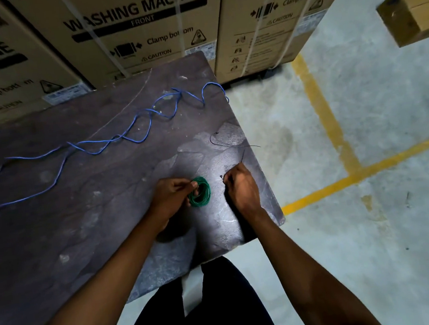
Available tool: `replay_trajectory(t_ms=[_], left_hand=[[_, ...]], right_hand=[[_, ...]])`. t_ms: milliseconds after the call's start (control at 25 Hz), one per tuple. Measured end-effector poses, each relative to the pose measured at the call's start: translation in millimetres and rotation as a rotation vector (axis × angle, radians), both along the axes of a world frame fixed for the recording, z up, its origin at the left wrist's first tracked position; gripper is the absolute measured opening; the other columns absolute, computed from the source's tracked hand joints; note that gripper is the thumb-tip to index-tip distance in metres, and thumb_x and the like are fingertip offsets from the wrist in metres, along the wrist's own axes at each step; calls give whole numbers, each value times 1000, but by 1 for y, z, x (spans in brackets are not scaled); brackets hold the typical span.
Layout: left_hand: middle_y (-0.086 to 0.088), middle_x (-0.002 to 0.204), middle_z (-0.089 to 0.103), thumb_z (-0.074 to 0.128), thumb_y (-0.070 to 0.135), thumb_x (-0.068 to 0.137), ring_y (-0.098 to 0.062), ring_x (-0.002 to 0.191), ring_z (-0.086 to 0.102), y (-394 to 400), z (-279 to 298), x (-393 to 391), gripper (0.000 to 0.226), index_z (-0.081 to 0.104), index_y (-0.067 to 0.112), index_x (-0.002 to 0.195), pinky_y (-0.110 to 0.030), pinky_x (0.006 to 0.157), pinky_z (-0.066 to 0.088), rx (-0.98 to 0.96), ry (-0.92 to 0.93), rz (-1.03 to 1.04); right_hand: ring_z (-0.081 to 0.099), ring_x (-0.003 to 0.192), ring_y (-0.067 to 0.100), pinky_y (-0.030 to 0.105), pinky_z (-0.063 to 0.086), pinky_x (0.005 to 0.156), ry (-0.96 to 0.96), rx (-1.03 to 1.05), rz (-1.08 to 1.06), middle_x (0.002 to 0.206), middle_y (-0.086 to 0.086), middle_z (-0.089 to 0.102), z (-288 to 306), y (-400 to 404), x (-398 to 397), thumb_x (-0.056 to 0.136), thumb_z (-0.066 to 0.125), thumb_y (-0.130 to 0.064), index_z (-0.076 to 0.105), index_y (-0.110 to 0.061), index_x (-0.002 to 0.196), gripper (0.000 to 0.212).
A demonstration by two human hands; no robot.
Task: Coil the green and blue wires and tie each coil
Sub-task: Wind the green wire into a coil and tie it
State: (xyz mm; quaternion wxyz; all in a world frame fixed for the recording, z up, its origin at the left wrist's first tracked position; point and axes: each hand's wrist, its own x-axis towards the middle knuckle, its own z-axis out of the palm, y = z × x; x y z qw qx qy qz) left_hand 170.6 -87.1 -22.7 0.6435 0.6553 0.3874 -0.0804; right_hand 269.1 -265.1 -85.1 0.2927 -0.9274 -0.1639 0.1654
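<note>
Green wire (pixel 199 192), already wound into a small tight coil, sits near the right edge of the dark table (pixel 79 192), and the left hand (pixel 170 193) pinches its left rim, keeping it flat. Just to the coil's right, the right hand (pixel 241 186) is curled round a thin black tie (pixel 242 156), whose free end pokes up and away from the knuckles. So the coil lies between both hands, left one touching, right one just beside; I'd say the tie must thread through the ring next. A second black tie (pixel 215 142) lies a little farther back. Blue wire (pixel 116 141) sprawls uncoiled, running long from the far right corner toward the left edge, well apart. Washing-machine boxes (pixel 138 30) stand behind the table. Nothing blocks the hands.
</note>
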Motion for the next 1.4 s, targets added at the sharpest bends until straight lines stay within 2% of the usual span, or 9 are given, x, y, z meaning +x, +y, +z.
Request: replay_trajectory(t_ms=[200,480,600,800,960,1080,1160,1280,1400], left_hand=[[4,61,73,68,7,95,-4,39,49,10,17,-7,13,75,3,85,-16,43,44,-26,-50,-29],[4,62,73,67,7,95,0,44,52,26,68,-16,14,74,10,83,-14,44,46,-46,-120,-64],[3,65,72,68,10,95,1,46,52,37,98,-22,10,74,7,88,-14,44,45,-55,-154,-96],[-2,67,72,68,9,95,-1,48,50,58,143,-37,13,75,4,86,-15,45,46,-36,-238,-234],[-6,74,73,76,30,86,-8,51,51,72,175,-50,23,77,7,86,-18,48,45,-44,-282,-292],[-7,74,73,80,36,82,-8,52,52,77,197,-57,25,78,10,83,-18,47,47,-62,-323,-306],[-8,73,72,85,50,71,-7,52,52,77,208,-61,40,78,12,82,-17,47,46,-89,-355,-313],[-7,73,71,86,58,65,-7,52,51,76,217,-66,48,77,13,79,-16,46,45,-120,-397,-323],[-6,73,70,87,58,65,-5,52,50,76,222,-66,48,76,13,77,-15,45,43,-151,-436,-305]], right_hand=[[62,79,22,41,51,76,13,271,83,82,4,66,25,1,0,89,58,-1,60,-14,82,15],[68,82,15,36,57,80,11,473,89,89,-3,71,84,23,9,90,67,-9,69,-16,94,8],[67,76,7,31,56,78,-24,579,9,85,-5,72,122,40,19,90,69,-5,73,-12,94,9],[65,68,13,36,56,67,67,774,-47,82,5,75,178,70,35,90,68,-6,72,-16,91,11],[60,60,13,21,51,56,137,867,23,78,12,73,210,88,34,91,63,8,70,-3,91,13],[65,70,23,28,53,61,159,891,44,80,11,74,223,100,31,90,65,6,69,-13,87,19],[68,76,26,32,52,62,150,909,44,81,6,75,227,105,30,89,66,5,69,-17,86,22],[73,79,14,23,51,65,111,943,37,82,3,74,235,111,26,89,66,6,69,-14,86,20],[70,71,10,22,49,56,148,990,-6,82,12,75,238,116,20,88,67,6,68,-8,87,14]])
